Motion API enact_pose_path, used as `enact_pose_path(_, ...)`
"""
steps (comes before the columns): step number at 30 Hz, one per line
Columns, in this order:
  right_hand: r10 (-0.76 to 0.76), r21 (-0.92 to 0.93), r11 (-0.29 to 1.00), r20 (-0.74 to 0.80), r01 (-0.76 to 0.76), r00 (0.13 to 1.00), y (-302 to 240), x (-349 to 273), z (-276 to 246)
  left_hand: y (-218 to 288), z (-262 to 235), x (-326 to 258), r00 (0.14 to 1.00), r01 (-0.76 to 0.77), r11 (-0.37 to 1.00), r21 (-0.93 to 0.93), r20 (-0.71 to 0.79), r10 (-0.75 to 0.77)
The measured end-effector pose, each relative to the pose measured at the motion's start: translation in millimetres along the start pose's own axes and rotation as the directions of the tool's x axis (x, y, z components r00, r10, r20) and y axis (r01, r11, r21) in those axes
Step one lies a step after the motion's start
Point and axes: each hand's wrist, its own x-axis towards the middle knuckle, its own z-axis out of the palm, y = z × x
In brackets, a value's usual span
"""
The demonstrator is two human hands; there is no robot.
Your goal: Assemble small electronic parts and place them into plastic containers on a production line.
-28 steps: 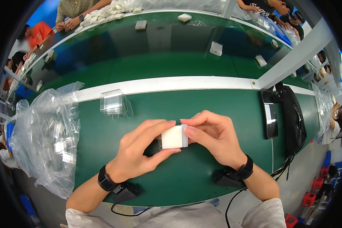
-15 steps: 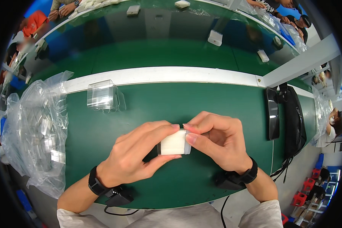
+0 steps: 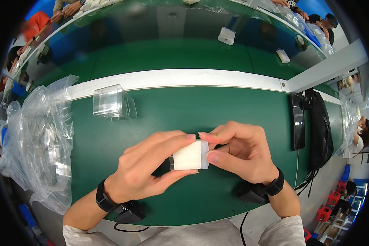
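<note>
A small white block in a clear plastic case (image 3: 188, 156) is held between both hands above the green table (image 3: 160, 110). My left hand (image 3: 145, 166) grips it from the left, thumb below and fingers on top. My right hand (image 3: 240, 149) pinches its right end with thumb and forefinger. Both wrists wear black bands.
A stack of clear plastic cases (image 3: 108, 101) stands at the upper left of the table. A large clear bag of plastic parts (image 3: 37, 139) lies at the left edge. A black device with cables (image 3: 311, 123) sits at the right. Small white boxes (image 3: 226, 35) ride the far conveyor.
The view has tilted down a little and the hands sit slightly lower. Both hands still hold the white block; the right fingers have shifted along its end.
</note>
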Motion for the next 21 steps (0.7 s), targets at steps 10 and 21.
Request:
enact_pose_path(10, 0.055, -0.012, 0.998, -0.034, -0.055, 0.998, 4.2, -0.1, 3.5, -0.4, 0.0, 0.9, 1.000, 0.022, 0.999, 0.041, -0.009, -0.022)
enact_pose_path(21, -0.187, -0.326, 0.923, 0.078, 0.202, 0.979, 4.0, 6.6, -4.9, -9.7, -6.6, -1.3, 0.923, 0.385, 0.831, -0.402, 0.166, -0.347)
